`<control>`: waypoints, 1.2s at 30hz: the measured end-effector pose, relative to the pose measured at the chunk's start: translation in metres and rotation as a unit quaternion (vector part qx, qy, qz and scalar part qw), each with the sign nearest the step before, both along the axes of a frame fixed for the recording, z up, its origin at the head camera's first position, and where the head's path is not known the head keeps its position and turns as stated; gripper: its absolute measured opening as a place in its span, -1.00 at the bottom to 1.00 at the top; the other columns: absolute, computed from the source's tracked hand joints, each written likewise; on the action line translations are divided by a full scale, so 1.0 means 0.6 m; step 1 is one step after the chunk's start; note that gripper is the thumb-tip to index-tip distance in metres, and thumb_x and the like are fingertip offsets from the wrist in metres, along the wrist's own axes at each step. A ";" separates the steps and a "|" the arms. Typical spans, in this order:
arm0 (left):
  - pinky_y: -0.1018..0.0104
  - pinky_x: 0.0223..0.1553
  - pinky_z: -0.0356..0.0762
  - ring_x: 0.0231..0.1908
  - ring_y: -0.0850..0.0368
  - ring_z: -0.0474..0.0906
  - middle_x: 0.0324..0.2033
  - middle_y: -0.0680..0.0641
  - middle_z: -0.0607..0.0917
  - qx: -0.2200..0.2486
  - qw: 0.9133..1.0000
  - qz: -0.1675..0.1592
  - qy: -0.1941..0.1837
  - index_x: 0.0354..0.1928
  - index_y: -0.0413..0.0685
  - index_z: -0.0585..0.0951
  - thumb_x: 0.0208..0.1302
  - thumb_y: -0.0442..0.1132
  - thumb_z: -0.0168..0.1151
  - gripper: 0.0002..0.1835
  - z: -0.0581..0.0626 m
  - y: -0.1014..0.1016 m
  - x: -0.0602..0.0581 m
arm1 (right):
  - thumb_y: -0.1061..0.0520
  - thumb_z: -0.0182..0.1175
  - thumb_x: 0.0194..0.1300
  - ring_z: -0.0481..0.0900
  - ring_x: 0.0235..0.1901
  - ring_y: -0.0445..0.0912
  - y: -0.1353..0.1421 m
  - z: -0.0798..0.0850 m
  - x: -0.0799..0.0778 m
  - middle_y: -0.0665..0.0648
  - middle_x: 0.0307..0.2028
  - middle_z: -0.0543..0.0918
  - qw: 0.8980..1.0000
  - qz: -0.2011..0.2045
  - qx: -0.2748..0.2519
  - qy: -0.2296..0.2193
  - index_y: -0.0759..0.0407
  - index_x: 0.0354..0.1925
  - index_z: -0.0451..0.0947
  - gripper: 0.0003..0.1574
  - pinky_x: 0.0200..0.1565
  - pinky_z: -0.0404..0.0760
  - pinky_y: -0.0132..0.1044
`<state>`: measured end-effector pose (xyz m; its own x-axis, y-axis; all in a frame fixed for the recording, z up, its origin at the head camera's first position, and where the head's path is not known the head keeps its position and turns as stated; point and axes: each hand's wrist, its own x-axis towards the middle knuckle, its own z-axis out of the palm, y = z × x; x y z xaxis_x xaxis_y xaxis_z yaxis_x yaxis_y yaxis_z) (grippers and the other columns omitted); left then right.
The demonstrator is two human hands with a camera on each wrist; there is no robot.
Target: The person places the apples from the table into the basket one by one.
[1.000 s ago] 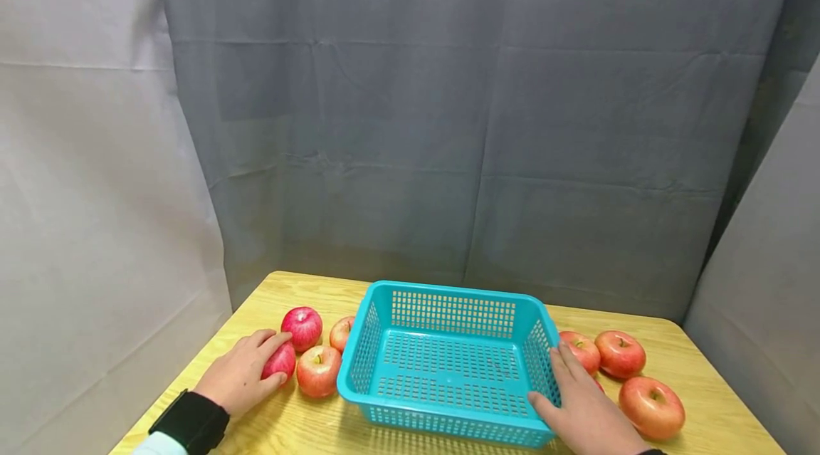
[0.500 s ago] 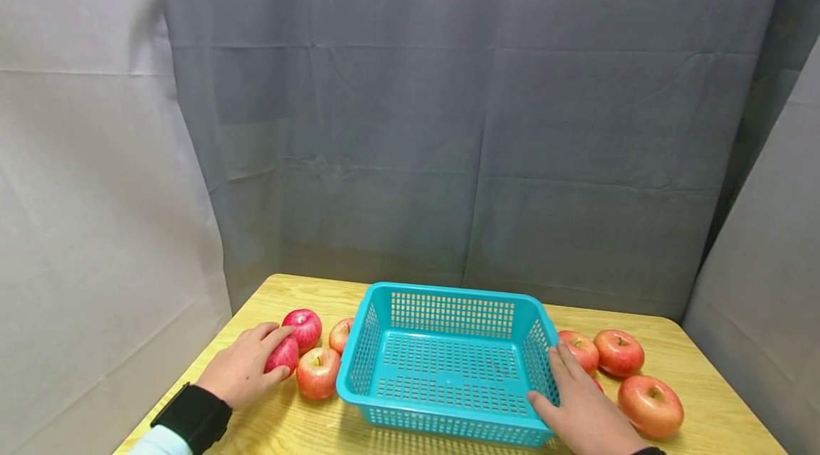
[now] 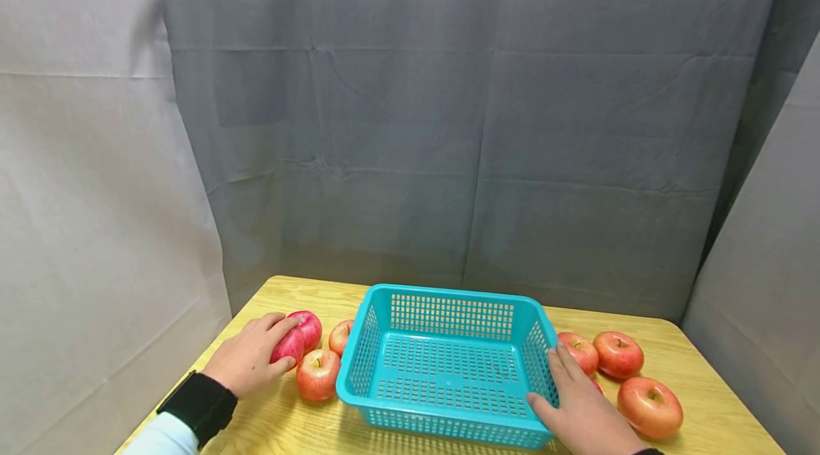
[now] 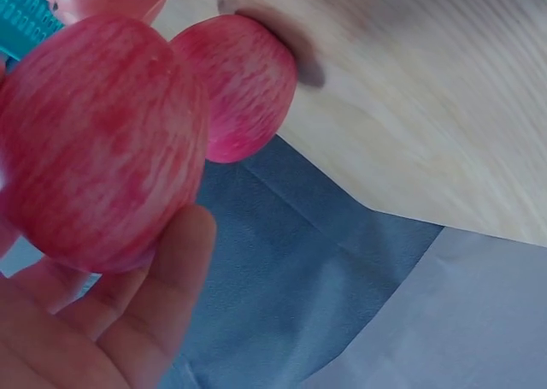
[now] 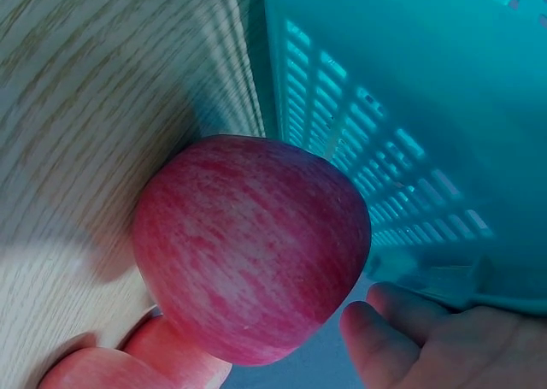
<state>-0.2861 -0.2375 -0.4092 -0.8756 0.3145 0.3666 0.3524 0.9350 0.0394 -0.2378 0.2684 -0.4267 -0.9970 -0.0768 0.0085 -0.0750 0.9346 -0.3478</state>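
Observation:
My left hand [image 3: 248, 359] holds a pink-red apple [image 3: 287, 347] with its thumb on the near side and its fingers over the far side. In the left wrist view, the same apple [image 4: 102, 145] fills the grasp, fingertips against its skin. A second pink-red apple [image 3: 310, 329] sits just behind it. My right hand [image 3: 586, 409] holds the right rim of a turquoise plastic basket [image 3: 448, 294], thumb over the inner side and fingers along the outer side. In the right wrist view, a dark red apple [image 5: 252, 252] lies close to the basket's outer wall, near my fingertips.
Left of the basket are a yellow-red apple [image 3: 317, 375] and another partly hidden apple [image 3: 340, 336]. To the right stand several apples, among them a large one [image 3: 650, 407] and one farther back [image 3: 618, 354]. The wooden table [image 3: 717, 405] ends at grey curtains [image 3: 410, 156].
My left hand has shifted slightly forward and right with the apple, which now overlaps the pink-red one behind it. The right hand and basket have stayed in place.

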 end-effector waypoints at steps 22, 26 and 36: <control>-0.05 -0.23 0.64 -0.06 -0.08 0.44 0.04 -0.11 0.52 -0.019 0.999 -0.044 0.011 0.20 0.06 0.48 0.04 0.06 0.36 -0.35 0.037 0.043 -0.014 | -0.58 -0.04 0.15 0.00 0.30 0.29 0.000 0.000 0.003 0.42 0.41 -0.12 1.000 0.010 -0.003 0.021 0.41 0.40 -0.03 0.32 0.10 0.30 0.35; -0.05 -0.24 0.64 -0.04 -0.08 0.43 0.05 -0.11 0.52 -0.017 0.999 -0.049 0.013 0.20 0.07 0.49 0.05 0.05 0.35 -0.37 0.040 0.050 -0.014 | -0.58 -0.03 0.15 0.00 0.31 0.27 -0.001 0.000 0.004 0.41 0.42 -0.12 1.000 0.010 -0.002 0.026 0.41 0.40 -0.02 0.31 0.11 0.30 0.35; -0.02 -0.25 0.65 -0.02 -0.06 0.42 0.09 -0.10 0.50 -0.025 0.998 -0.054 0.003 0.22 0.11 0.46 0.06 0.07 0.34 -0.36 0.052 0.075 -0.016 | -0.55 -0.01 0.16 -0.02 0.32 0.27 -0.002 -0.001 0.007 0.41 0.41 -0.10 0.999 0.012 -0.003 0.033 0.41 0.40 -0.03 0.29 0.13 0.27 0.34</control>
<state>-0.2958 -0.1926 -0.3779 -0.8333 0.4251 0.3534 0.4516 0.8922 -0.0083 -0.2337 0.2670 -0.4271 -0.9921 -0.1014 0.0743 -0.1210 0.9300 -0.3470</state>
